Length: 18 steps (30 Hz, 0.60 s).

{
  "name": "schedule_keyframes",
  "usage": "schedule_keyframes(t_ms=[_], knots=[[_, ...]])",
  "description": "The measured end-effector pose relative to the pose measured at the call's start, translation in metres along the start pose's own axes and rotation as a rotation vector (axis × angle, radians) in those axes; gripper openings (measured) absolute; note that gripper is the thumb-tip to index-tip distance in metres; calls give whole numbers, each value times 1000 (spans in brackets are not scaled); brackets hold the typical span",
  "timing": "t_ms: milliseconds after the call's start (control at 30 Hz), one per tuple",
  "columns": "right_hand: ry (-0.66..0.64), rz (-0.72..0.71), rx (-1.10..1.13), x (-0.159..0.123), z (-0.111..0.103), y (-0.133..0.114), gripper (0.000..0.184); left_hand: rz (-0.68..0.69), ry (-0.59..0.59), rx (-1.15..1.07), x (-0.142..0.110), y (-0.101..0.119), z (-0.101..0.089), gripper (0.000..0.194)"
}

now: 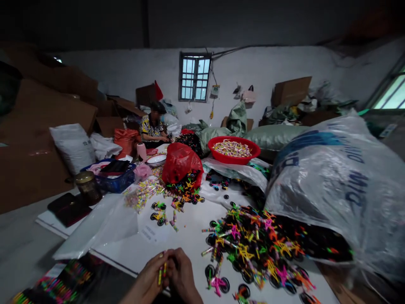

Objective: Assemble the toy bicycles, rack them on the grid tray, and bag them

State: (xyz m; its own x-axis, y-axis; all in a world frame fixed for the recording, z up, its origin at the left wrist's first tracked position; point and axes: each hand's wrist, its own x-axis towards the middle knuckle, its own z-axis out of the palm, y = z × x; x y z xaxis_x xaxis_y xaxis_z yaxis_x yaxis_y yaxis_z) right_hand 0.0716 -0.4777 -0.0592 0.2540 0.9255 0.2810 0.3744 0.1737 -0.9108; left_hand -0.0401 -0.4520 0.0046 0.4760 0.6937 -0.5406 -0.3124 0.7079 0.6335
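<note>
My left hand [148,272] and my right hand [182,270] meet at the near edge of the white table [190,234]. A slim yellow candy tube [162,273] with coloured bits shows between them, held against the fingers of my left hand. My right hand is closed, its fingertips curled in against the left; what they pinch is hidden. To their right lies a heap of small toy bicycles [249,249] in bright colours with black wheels, candy tubes among them. A few more toy bicycles [159,213] and loose tubes [174,226] lie beyond my hands.
A red bag [182,162] spills toy bicycles beside a pile of candy tubes [145,190]. Behind stands a red basin [234,150] full of small pieces. A large white sack [322,181] bulges on the right. At left are a blue basket [117,179] and a jar [87,188]. Another person [152,126] sits farther back.
</note>
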Motion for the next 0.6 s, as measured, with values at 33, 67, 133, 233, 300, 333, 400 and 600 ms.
schedule_keyframes(t_ms=[33,67,133,233,300,333,400,600], knots=[[-7,11,9,-1,-1,-1,11,12,-5,-12,-7,-9,-1,52],[-10,17,10,-2,-2,-3,12,23,-2,-21,-15,-16,-3,51],[1,4,-18,-6,-1,-5,15,32,35,-18,-27,-23,-9,54],[18,3,-63,-7,2,-8,17,45,97,49,-34,-17,-22,64],[-38,94,-43,4,-1,-11,18,104,117,108,-25,-7,-27,69],[-77,138,-43,16,-5,-14,19,142,114,146,-15,-3,-28,69],[-108,173,-100,52,-23,-17,20,221,102,261,13,3,-25,67],[141,246,-436,197,-103,7,24,604,58,764,87,-15,-8,28]])
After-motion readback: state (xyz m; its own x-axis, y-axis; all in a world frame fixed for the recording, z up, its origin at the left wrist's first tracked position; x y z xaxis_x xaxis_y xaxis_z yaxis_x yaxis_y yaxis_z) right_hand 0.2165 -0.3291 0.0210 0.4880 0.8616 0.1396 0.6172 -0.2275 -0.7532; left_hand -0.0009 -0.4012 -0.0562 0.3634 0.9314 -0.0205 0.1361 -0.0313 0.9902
